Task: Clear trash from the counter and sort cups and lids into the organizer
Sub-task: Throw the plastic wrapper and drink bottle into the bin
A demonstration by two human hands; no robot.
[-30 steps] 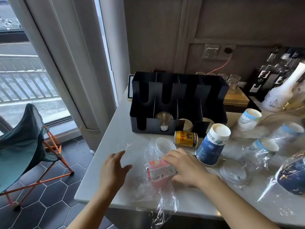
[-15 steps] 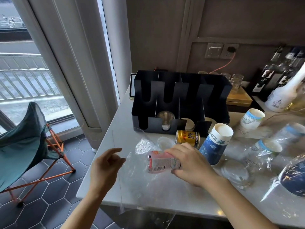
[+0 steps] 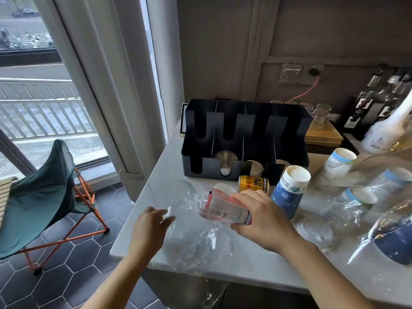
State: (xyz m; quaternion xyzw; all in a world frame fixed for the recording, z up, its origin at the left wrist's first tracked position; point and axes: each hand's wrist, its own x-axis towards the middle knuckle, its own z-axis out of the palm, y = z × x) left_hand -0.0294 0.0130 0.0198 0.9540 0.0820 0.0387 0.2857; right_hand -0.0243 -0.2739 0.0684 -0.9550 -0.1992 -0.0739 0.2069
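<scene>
My right hand point(image 3: 262, 219) grips a pink labelled bottle point(image 3: 223, 207), held on its side just above the white counter point(image 3: 256, 266). My left hand point(image 3: 151, 226) pinches the edge of a clear plastic bag point(image 3: 194, 237) that spreads under and around the bottle and hangs over the counter's front edge. Behind them a gold can point(image 3: 253, 184) lies on its side next to a clear lid point(image 3: 224, 188). The black organizer point(image 3: 245, 139) stands at the back with cups in its lower slots. A blue paper cup stack point(image 3: 288, 192) stands right of the can.
More wrapped paper cups point(image 3: 338, 161) and a dark blue stack in plastic point(image 3: 392, 237) lie at the right, with a clear dome lid point(image 3: 316, 230) near my right wrist. Bottles point(image 3: 388, 130) and glasses stand at the back right. A folding chair point(image 3: 42, 197) sits on the floor at left.
My right hand has lifted the pink bottle off the counter and turned it on its side. My left hand has closed on the plastic bag and pulled it up.
</scene>
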